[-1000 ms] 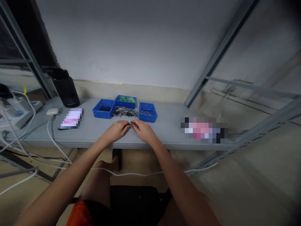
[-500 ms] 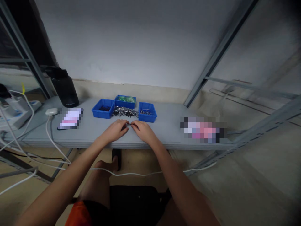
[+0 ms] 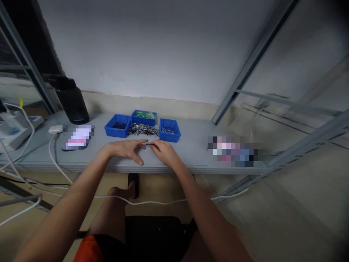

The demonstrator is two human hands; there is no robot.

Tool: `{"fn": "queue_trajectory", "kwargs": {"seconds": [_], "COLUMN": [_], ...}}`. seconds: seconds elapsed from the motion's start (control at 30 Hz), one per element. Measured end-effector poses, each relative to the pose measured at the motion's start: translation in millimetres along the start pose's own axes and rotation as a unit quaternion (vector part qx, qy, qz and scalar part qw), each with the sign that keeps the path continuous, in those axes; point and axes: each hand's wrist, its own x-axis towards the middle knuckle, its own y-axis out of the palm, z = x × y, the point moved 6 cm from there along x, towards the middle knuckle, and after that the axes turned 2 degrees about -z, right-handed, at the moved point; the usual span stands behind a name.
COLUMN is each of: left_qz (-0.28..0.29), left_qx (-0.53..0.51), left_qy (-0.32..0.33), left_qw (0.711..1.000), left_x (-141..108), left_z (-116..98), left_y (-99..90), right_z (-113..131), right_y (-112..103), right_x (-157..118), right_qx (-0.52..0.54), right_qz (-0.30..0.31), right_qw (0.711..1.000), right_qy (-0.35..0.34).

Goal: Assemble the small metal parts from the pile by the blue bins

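Note:
My right hand [image 3: 165,152] pinches a small thin metal piece with a dark part [image 3: 148,145] between thumb and fingers, just above the shelf's front half. Its exact kind is too small to make out. Facing it, my left hand [image 3: 127,149] is open, thumb and fingers spread, fingertips close to the piece. Beyond both hands lies a pile of thin silvery metal pieces [image 3: 143,128], some with black ends. Around the pile stand three blue bins: one with dark small parts [image 3: 116,133], one with green-tinted contents [image 3: 144,122], and one with a few silvery pieces [image 3: 169,137].
A black bottle [image 3: 72,103] stands at the back left of the grey shelf [image 3: 195,154]. Nearer lie a phone [image 3: 79,138] with a white charger and a power strip [image 3: 23,133] with cables. A blurred-out item [image 3: 233,150] lies at the right. Metal uprights [image 3: 252,69] frame the shelf.
My left hand has let go of the small piece, opened its fingers and drawn slightly left. My right hand keeps its pinch in nearly the same spot.

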Motion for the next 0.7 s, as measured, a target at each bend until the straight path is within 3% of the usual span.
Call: {"fn": "queue_trajectory", "kwargs": {"seconds": [0.13,0.3,0.7], "left_qz": [-0.087,-0.182,-0.193], "left_qx": [-0.021,-0.033,0.009], "left_qy": [-0.028,-0.007,-0.005], "left_qw": [0.996,0.983,0.981], "left_x": [2.5,2.1,-1.1], "left_z": [5.7,4.9,-0.6], "left_y": [5.6,16.3,17.4], "right_z": [0.7,0.2,4.5], "right_y": [0.2,0.9,1.3], "right_x": [0.4,0.8,0.8], "right_qx": [-0.005,-0.019,-0.003], "right_qz": [-0.002,-0.002,0.014], "right_qw": [1.000,1.000,1.000], "right_qy": [-0.003,0.003,-0.021]}}
